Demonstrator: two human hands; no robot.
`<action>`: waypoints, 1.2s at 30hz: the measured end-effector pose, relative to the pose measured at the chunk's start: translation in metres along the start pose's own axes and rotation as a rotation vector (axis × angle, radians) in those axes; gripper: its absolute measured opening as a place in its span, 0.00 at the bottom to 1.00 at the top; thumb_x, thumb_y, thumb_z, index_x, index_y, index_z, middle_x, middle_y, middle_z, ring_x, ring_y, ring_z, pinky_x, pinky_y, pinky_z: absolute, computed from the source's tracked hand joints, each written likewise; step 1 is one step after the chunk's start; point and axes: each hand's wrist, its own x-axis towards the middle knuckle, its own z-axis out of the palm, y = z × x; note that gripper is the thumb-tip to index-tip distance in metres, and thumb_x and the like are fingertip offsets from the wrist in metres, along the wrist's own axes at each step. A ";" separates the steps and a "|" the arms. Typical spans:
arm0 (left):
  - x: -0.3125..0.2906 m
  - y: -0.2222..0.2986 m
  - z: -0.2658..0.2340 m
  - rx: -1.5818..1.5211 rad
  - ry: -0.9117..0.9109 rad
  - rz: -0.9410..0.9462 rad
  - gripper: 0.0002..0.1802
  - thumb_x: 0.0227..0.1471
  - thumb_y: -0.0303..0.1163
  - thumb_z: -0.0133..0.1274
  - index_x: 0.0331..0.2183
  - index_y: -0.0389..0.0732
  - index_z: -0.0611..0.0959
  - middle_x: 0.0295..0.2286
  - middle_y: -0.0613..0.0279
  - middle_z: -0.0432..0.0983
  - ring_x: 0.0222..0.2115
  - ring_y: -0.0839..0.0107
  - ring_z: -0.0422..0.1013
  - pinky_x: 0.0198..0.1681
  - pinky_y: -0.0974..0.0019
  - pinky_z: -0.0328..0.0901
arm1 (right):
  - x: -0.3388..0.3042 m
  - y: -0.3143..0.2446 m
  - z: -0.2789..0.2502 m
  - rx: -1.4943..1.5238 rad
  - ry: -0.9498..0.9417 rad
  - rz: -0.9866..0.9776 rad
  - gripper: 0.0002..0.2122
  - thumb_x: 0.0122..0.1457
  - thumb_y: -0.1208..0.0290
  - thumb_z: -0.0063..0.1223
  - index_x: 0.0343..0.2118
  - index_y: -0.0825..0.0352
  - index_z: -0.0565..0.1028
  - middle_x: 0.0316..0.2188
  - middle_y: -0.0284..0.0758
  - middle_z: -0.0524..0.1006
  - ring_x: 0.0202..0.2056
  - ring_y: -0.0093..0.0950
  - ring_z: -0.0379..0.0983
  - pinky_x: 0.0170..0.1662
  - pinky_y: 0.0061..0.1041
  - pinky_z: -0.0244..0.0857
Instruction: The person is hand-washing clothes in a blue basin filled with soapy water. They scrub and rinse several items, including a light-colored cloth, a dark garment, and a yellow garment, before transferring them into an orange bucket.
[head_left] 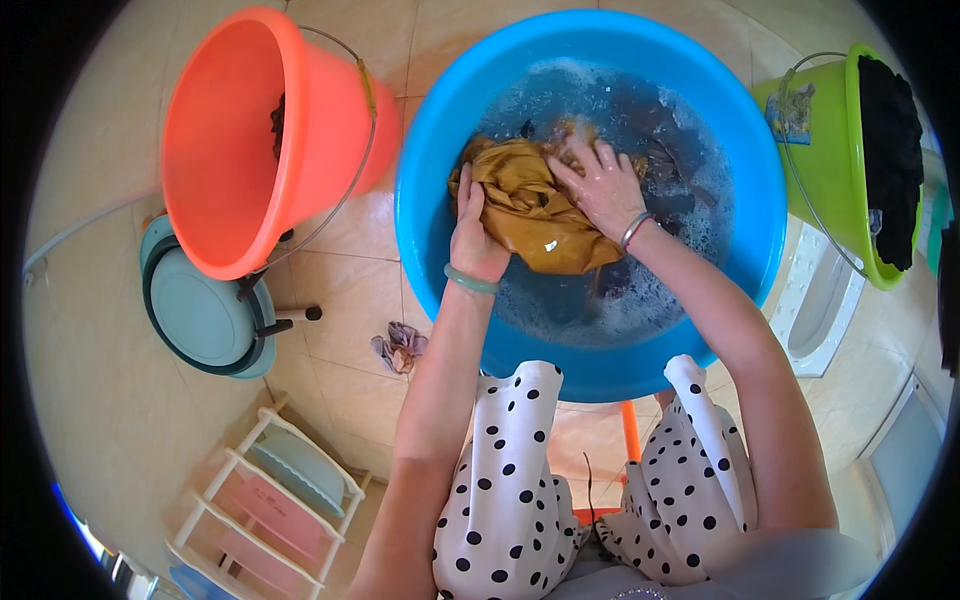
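Note:
A bunched, wet mustard-brown garment (pixel 545 205) lies in sudsy water inside a large blue basin (pixel 425 220). My left hand (pixel 476 232) grips the garment at its left edge, fingers hidden partly in the folds. On its right side my right hand (pixel 603 192) rests with fingers spread, touching the cloth and the foam. Darker cloth (pixel 655 125) sits soaked under the bluish-grey water, its outline hard to make out.
An orange bucket (pixel 340 140) with dark contents stands at left, above a folded pale-blue basin (pixel 205 300). A green bucket (pixel 820 180) holding black cloth is at right. A small crumpled cloth (pixel 400 347) lies on the tiles near a white rack (pixel 215 495).

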 end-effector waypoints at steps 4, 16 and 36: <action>0.001 -0.001 0.020 -0.012 -0.033 -0.047 0.32 0.64 0.47 0.40 0.65 0.53 0.52 0.62 0.64 0.52 0.61 0.61 0.53 0.63 0.53 0.52 | 0.024 0.002 -0.001 0.277 -0.231 0.308 0.12 0.62 0.65 0.46 0.46 0.59 0.73 0.45 0.44 0.73 0.42 0.46 0.73 0.38 0.43 0.72; -0.004 0.012 0.053 0.109 -0.074 -0.221 0.30 0.62 0.52 0.42 0.57 0.43 0.69 0.50 0.52 0.71 0.49 0.64 0.70 0.50 0.55 0.69 | -0.007 -0.126 -0.142 0.768 0.223 -0.317 0.12 0.44 0.56 0.63 0.23 0.58 0.75 0.29 0.29 0.66 0.33 0.27 0.67 0.31 0.24 0.66; -0.013 0.003 0.051 0.121 0.156 0.129 0.23 0.63 0.43 0.43 0.52 0.37 0.69 0.50 0.58 0.70 0.51 0.65 0.67 0.55 0.60 0.63 | 0.022 0.017 -0.012 0.473 0.093 0.525 0.13 0.53 0.59 0.57 0.37 0.63 0.76 0.35 0.41 0.76 0.37 0.42 0.74 0.38 0.32 0.72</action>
